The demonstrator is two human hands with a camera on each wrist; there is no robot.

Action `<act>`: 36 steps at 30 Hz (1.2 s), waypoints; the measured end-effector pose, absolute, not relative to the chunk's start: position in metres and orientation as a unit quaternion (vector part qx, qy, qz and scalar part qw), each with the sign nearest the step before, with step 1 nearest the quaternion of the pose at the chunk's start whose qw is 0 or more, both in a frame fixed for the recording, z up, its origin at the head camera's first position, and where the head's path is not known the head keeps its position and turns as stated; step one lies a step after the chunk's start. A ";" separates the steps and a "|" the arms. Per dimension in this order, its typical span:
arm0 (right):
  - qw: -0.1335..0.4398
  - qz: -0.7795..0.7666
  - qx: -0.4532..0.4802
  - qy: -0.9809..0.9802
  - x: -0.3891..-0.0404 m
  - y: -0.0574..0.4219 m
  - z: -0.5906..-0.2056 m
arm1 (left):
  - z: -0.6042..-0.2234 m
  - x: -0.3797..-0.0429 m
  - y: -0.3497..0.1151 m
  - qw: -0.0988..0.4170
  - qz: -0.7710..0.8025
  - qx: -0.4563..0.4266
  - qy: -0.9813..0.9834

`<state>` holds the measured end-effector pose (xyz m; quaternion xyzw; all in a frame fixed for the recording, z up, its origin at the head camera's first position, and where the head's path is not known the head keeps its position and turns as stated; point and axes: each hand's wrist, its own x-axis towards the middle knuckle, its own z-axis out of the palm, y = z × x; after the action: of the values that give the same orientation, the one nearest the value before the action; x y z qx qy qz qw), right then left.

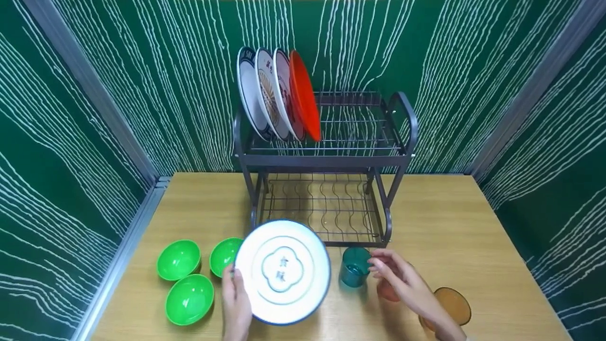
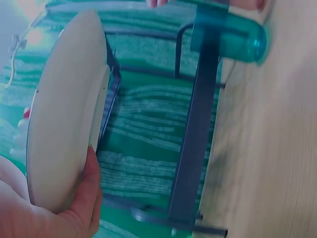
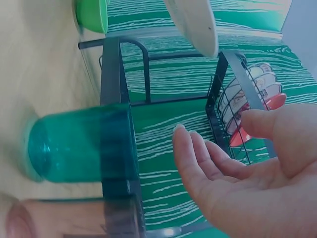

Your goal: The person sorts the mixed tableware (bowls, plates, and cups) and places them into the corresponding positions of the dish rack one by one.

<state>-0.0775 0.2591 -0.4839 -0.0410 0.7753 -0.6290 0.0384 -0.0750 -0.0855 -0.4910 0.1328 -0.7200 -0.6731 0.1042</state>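
My left hand [image 1: 236,303] grips a white plate [image 1: 282,310] by its left edge, thumb on the face and fingers behind. A blue rim and a flower-shaped mark with characters show on the plate, which is tilted towards the head camera. From the left wrist view, the plate's pale underside [image 2: 67,114] and foot ring are seen. My right hand [image 1: 407,284] holds nothing; its fingers are loosely bent in the air beside a teal see-through cup [image 1: 354,274]. In the right wrist view the fingertips [image 3: 181,136] are apart from that cup.
A dark two-tier dish rack [image 1: 326,161] stands at the back, with several plates upright at its upper left, the outermost an orange-red plate [image 1: 303,94]. Green bowls [image 1: 189,300] sit at left. A pinkish cup [image 1: 388,291] and an amber cup [image 1: 454,305] are at right.
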 end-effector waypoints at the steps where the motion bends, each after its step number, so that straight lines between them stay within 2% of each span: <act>1: 0.040 -0.628 -0.049 0.775 -0.077 0.257 -0.484 | -0.491 -0.074 -0.082 0.103 -0.674 0.125 -0.721; 9: 0.039 -0.632 -0.105 0.767 -0.076 0.244 -0.490 | -0.487 -0.069 -0.056 0.086 -0.682 0.098 -0.720; 17: 0.085 -0.660 -0.121 0.736 -0.073 0.238 -0.496 | -0.488 -0.065 -0.031 0.051 -0.688 0.082 -0.719; 21: 0.132 -0.697 -0.080 0.700 -0.067 0.237 -0.494 | -0.488 -0.066 -0.022 0.031 -0.682 0.083 -0.726; 24: 0.144 -0.706 -0.039 0.693 -0.063 0.234 -0.493 | -0.488 -0.065 -0.017 0.025 -0.680 0.074 -0.730; 31: 0.041 -0.684 0.005 0.728 -0.062 0.225 -0.502 | -0.493 -0.060 -0.007 0.036 -0.675 0.049 -0.735; 36: -0.021 -0.673 0.001 0.739 -0.060 0.225 -0.510 | -0.492 -0.061 -0.004 0.005 -0.668 0.063 -0.741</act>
<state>-0.0598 0.2250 -0.5100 0.0013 0.7394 -0.6729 -0.0211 -0.0613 -0.0040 -0.4916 0.0630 -0.7412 -0.6683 0.0055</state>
